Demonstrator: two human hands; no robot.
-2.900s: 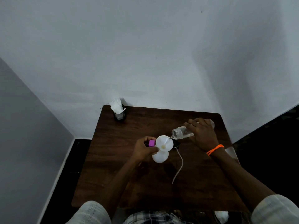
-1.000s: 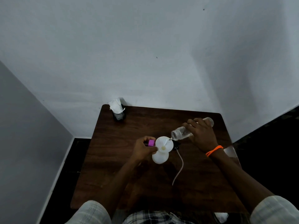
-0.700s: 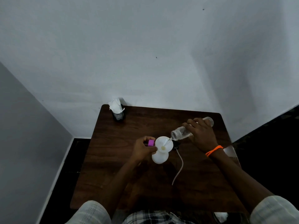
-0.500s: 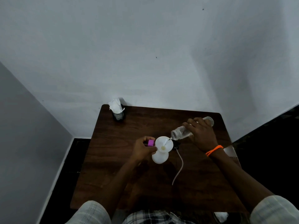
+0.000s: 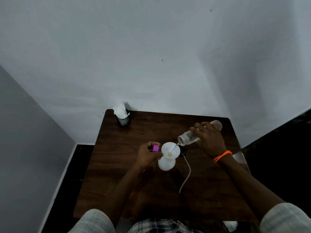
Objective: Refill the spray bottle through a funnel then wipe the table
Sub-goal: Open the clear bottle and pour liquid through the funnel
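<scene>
A white spray bottle (image 5: 166,164) stands in the middle of the brown table (image 5: 134,182) with a white funnel (image 5: 170,150) in its neck. My left hand (image 5: 148,155) holds the funnel's rim and pinches a purple cap (image 5: 156,148). My right hand (image 5: 209,139) grips a clear plastic bottle (image 5: 187,138), tilted with its mouth over the funnel; a thin stream of water runs into it. The black spray head with its white dip tube (image 5: 186,174) lies on the table just right of the spray bottle.
A black mesh holder with white tissues (image 5: 122,116) stands at the table's back left corner against the wall. A white crumpled thing (image 5: 231,225) shows at the near right edge. Dark floor lies on both sides of the table.
Almost nothing differs. Both hands keep their hold, and the clear bottle stays tilted over the funnel while water runs.
</scene>
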